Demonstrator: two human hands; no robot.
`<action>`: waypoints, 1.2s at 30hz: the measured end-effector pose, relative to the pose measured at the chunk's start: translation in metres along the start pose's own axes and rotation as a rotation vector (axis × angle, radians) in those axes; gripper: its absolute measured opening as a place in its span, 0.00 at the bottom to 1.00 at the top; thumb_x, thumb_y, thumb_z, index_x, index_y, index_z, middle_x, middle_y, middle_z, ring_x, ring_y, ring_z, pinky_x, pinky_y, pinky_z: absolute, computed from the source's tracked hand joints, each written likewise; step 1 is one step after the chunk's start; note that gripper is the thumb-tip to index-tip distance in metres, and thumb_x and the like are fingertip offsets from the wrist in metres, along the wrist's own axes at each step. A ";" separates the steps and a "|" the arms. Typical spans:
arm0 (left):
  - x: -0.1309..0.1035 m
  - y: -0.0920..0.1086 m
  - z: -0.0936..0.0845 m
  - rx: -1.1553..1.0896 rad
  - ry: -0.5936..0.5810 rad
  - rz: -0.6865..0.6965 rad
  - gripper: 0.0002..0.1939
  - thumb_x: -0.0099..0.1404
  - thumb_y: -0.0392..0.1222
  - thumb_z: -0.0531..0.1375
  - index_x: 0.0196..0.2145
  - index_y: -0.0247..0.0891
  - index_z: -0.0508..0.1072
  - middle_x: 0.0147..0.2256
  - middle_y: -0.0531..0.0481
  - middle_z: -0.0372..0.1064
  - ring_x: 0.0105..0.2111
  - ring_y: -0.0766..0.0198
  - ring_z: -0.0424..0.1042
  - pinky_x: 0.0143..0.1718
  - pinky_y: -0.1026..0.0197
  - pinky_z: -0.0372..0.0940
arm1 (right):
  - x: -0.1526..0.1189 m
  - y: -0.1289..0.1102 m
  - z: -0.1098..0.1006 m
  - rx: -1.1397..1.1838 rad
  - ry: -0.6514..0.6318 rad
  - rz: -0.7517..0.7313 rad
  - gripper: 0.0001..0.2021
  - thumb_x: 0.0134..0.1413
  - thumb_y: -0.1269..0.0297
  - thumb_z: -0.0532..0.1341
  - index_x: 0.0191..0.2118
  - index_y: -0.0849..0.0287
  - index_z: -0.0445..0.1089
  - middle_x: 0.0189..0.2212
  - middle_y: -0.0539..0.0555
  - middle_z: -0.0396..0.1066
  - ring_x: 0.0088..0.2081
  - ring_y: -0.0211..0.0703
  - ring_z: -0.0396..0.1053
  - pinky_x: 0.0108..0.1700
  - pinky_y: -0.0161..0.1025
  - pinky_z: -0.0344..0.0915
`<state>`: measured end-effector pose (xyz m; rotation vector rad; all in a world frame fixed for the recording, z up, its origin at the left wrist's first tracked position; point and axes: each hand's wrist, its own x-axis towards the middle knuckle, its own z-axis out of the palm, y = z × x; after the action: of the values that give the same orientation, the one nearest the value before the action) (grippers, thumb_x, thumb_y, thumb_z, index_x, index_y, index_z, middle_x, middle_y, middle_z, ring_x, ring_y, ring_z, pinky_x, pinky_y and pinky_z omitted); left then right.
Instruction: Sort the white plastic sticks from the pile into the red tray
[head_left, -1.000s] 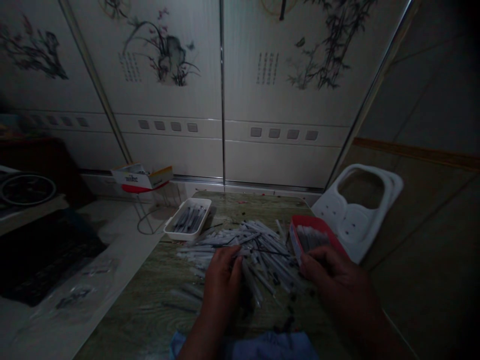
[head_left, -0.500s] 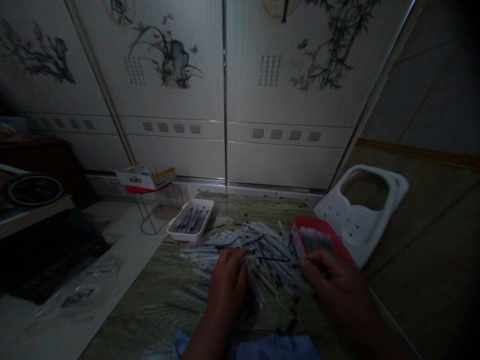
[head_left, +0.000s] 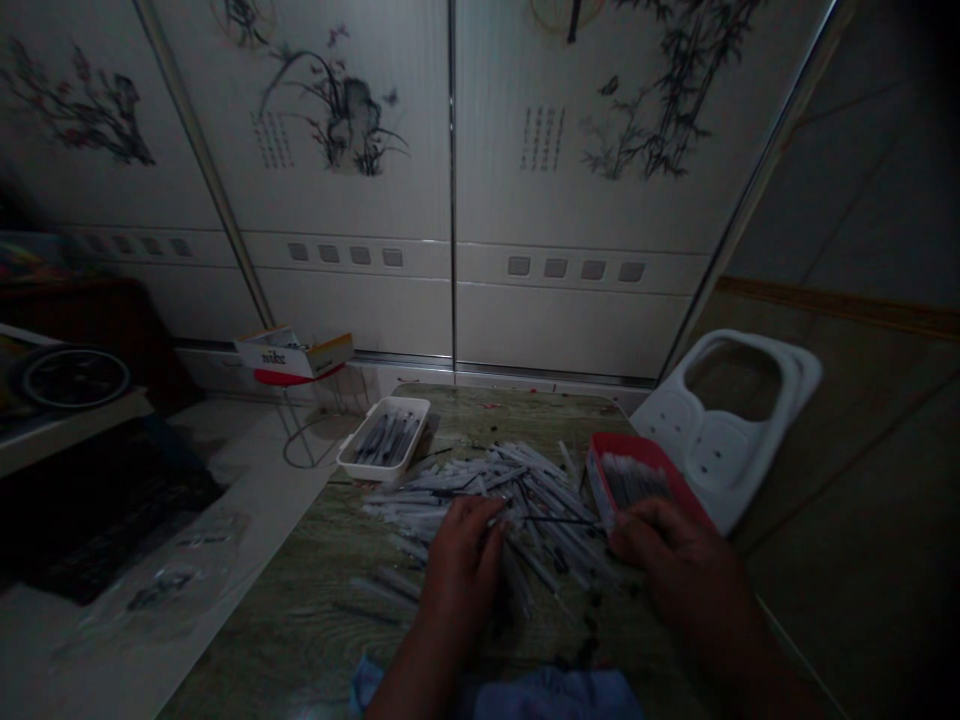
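"Grey and translucent: one loose heap of slender tubes (head_left: pixel 457 482), mid-tabletop (head_left: pixel 292 590), head view. Anything listed with it?"

"One thin dark rod (head_left: pixel 559 519), lying roughly crosswise between the two hands, above the near side of the heap."

"Left hand (head_left: pixel 459 570)?"

"Fingers curled, thumb and fingertips close together beside the rod's left end. The grip itself is too dim to tell."

"Right hand (head_left: pixel 679 560)?"

"Thumb and forefinger pinched together on the rod's right end, just in front of the red container."

"Containers?"

"Two. Item: white tray (head_left: pixel 375 472), by the left edge towards the far left corner, slender tubes inside. Item: red container (head_left: pixel 686 493), near the right edge, pale slender pieces inside."

"Remaining on the tabletop?"

"A few tubes apart from the heap, left of the left hand; small dark bits (head_left: pixel 586 650) between the hands, nearer the person; blue cloth (head_left: pixel 555 696) at the near edge."

"Beyond it?"

"White chair (head_left: pixel 709 450), past the far right corner. Red stool (head_left: pixel 274 378), off the far left corner, bearing an open printed box (head_left: pixel 281 357). Pale panels (head_left: pixel 375 310) with painted plants, behind the far edge."
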<state>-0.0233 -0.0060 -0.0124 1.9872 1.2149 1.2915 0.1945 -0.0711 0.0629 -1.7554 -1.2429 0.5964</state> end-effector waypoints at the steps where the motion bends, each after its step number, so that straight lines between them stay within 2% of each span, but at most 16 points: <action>1: 0.000 0.001 0.000 0.000 -0.006 0.006 0.14 0.70 0.39 0.57 0.50 0.45 0.77 0.45 0.46 0.71 0.47 0.58 0.72 0.49 0.54 0.68 | 0.000 -0.001 0.001 0.003 -0.006 0.002 0.16 0.59 0.52 0.57 0.27 0.56 0.68 0.23 0.48 0.68 0.27 0.41 0.64 0.28 0.34 0.59; 4: -0.001 0.003 0.000 0.002 -0.026 0.014 0.14 0.70 0.38 0.57 0.51 0.45 0.76 0.46 0.45 0.71 0.47 0.58 0.72 0.49 0.54 0.68 | -0.003 -0.006 0.007 0.020 -0.059 -0.018 0.16 0.59 0.49 0.58 0.29 0.56 0.71 0.24 0.49 0.70 0.29 0.42 0.67 0.29 0.34 0.61; 8: -0.001 0.004 0.000 0.009 -0.052 0.017 0.15 0.70 0.38 0.56 0.52 0.45 0.76 0.47 0.44 0.71 0.48 0.57 0.72 0.51 0.53 0.68 | -0.007 -0.010 0.019 0.099 -0.165 -0.067 0.18 0.61 0.47 0.57 0.38 0.57 0.75 0.32 0.53 0.76 0.37 0.48 0.73 0.36 0.37 0.66; 12: 0.000 0.002 0.000 0.026 -0.045 0.019 0.15 0.70 0.38 0.56 0.51 0.45 0.76 0.47 0.44 0.71 0.48 0.57 0.72 0.50 0.53 0.68 | -0.006 -0.006 0.021 0.069 -0.144 -0.052 0.19 0.63 0.48 0.55 0.41 0.58 0.75 0.28 0.51 0.74 0.32 0.46 0.71 0.32 0.37 0.64; 18: 0.000 0.000 0.002 0.029 -0.057 0.021 0.14 0.71 0.38 0.56 0.52 0.44 0.76 0.47 0.44 0.71 0.48 0.58 0.71 0.51 0.54 0.67 | -0.001 0.016 0.009 0.009 -0.180 -0.061 0.14 0.61 0.54 0.57 0.35 0.57 0.74 0.29 0.51 0.74 0.31 0.44 0.70 0.31 0.36 0.62; 23: 0.001 -0.003 0.004 0.048 -0.037 0.029 0.14 0.71 0.40 0.57 0.52 0.44 0.76 0.47 0.45 0.71 0.48 0.58 0.71 0.51 0.54 0.67 | -0.006 0.050 0.005 -0.133 -0.339 -0.108 0.05 0.54 0.66 0.58 0.31 0.57 0.71 0.25 0.48 0.72 0.29 0.42 0.69 0.29 0.34 0.57; 26: 0.001 -0.005 0.006 0.046 -0.028 0.028 0.14 0.71 0.40 0.57 0.52 0.44 0.76 0.47 0.45 0.71 0.48 0.58 0.71 0.51 0.54 0.67 | -0.013 0.065 0.005 -0.218 -0.417 -0.109 0.05 0.50 0.71 0.57 0.29 0.57 0.70 0.25 0.47 0.71 0.29 0.40 0.68 0.29 0.34 0.54; 31: 0.001 -0.004 0.005 0.044 -0.035 0.034 0.14 0.71 0.41 0.56 0.52 0.44 0.75 0.47 0.45 0.70 0.48 0.58 0.71 0.50 0.54 0.68 | -0.022 0.070 0.004 -0.321 -0.529 -0.157 0.09 0.48 0.75 0.56 0.32 0.56 0.70 0.30 0.48 0.72 0.34 0.42 0.69 0.33 0.35 0.54; 36: 0.001 -0.001 0.004 0.049 -0.045 0.043 0.15 0.71 0.41 0.56 0.52 0.44 0.75 0.47 0.44 0.71 0.49 0.57 0.71 0.50 0.53 0.68 | -0.025 0.069 0.010 -0.396 -0.553 -0.194 0.10 0.47 0.75 0.56 0.33 0.56 0.71 0.31 0.49 0.73 0.35 0.43 0.69 0.35 0.36 0.54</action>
<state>-0.0204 -0.0040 -0.0143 2.0767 1.1994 1.2420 0.2112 -0.0977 -0.0044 -1.8132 -2.0031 0.7926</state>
